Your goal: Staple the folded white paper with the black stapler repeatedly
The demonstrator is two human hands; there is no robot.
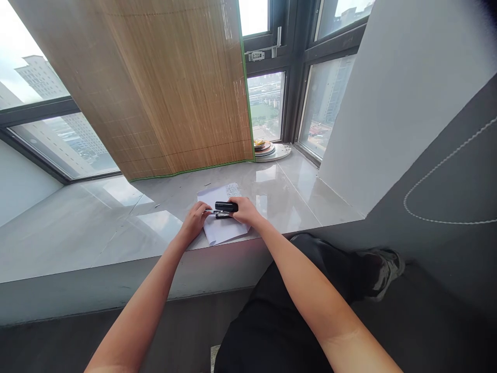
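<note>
A black stapler point(225, 206) is gripped at its right end by my right hand point(245, 211). Its upper arm is lifted away from the base, and metal parts show in the gap between them. At the stapler's left end, my left hand point(194, 223) is closed in a pinch. A thin, light piece shows between these fingertips and the stapler, too small to make out. White paper point(223, 233) lies under the stapler and both hands, with dark print or marks at its far right corner.
The paper rests near the front edge of a glossy tiled window ledge point(97, 217). Small slivers lie on the tiles. A bamboo blind point(174, 93) hangs behind, a stack of plates point(264, 149) stands by the window corner, and a bead chain point(438, 163) hangs at right.
</note>
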